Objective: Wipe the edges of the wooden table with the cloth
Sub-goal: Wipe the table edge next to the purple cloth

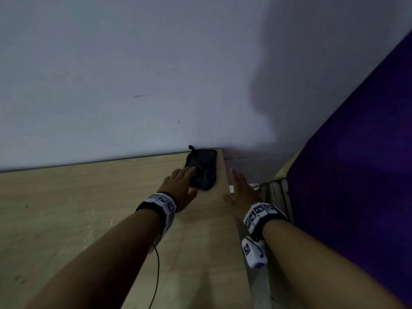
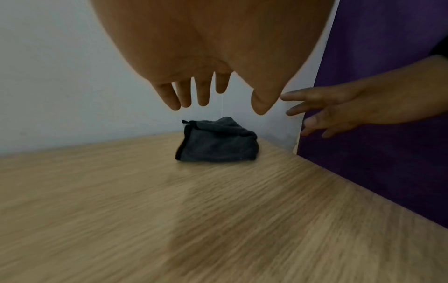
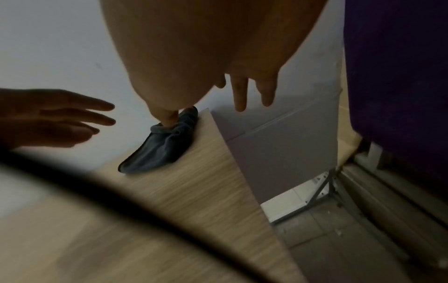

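Note:
A crumpled dark grey cloth [image 1: 202, 169] [image 2: 217, 142] [image 3: 162, 148] lies on the far right corner of the light wooden table [image 1: 89, 208] [image 2: 218, 220] [image 3: 198, 181], against the wall. My left hand [image 1: 181, 186] [image 2: 213, 95] hovers just short of the cloth with fingers straight and spread, above the tabletop and holding nothing. My right hand [image 1: 239, 188] [image 3: 232, 99] is stretched out flat past the table's right edge, level with the cloth, also empty. Each hand shows in the other wrist view: the right hand [image 2: 339, 109], the left hand [image 3: 60, 118].
A pale wall [image 1: 133, 74] runs along the table's far edge. A purple panel [image 1: 356, 163] stands close on the right, with a narrow gap, a metal frame [image 3: 320, 193] and tiled floor [image 3: 327, 239] below. A black cable [image 1: 157, 275] hangs from my left wristband.

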